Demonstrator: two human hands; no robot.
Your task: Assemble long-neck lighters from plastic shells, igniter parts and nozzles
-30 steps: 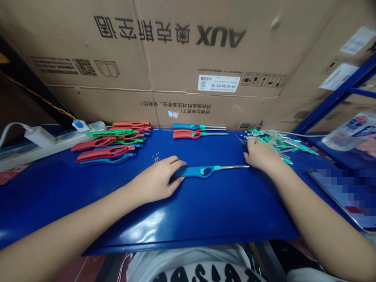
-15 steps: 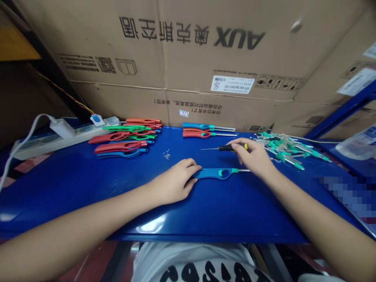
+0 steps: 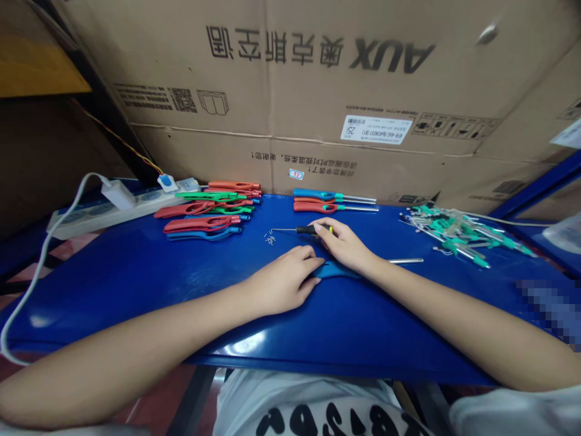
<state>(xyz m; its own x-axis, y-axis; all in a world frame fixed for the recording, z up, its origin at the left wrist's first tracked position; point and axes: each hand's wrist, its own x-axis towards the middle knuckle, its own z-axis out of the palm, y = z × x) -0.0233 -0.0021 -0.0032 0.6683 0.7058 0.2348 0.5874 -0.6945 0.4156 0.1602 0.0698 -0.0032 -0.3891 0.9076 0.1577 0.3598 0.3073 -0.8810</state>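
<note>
My left hand (image 3: 284, 280) lies curled on the handle end of a blue long-necked lighter (image 3: 333, 272) on the blue table (image 3: 136, 278). Its metal tube (image 3: 405, 261) sticks out to the right, past my right wrist. My right hand (image 3: 344, 244) crosses over the lighter and pinches a small black-handled screwdriver (image 3: 304, 230), whose thin shaft points left toward a few tiny screws (image 3: 270, 239).
A stack of red, green and blue lighter shells (image 3: 211, 209) lies at back left, two finished lighters (image 3: 333, 201) at back centre, a heap of teal-tipped inner parts (image 3: 456, 233) at right. A power strip (image 3: 109, 206) with a charger sits far left. A big cardboard box (image 3: 318, 91) stands behind.
My right hand left the parts heap, picked up the screwdriver and carried it left over the lighter toward the screws. My left hand stayed on the lighter handle.
</note>
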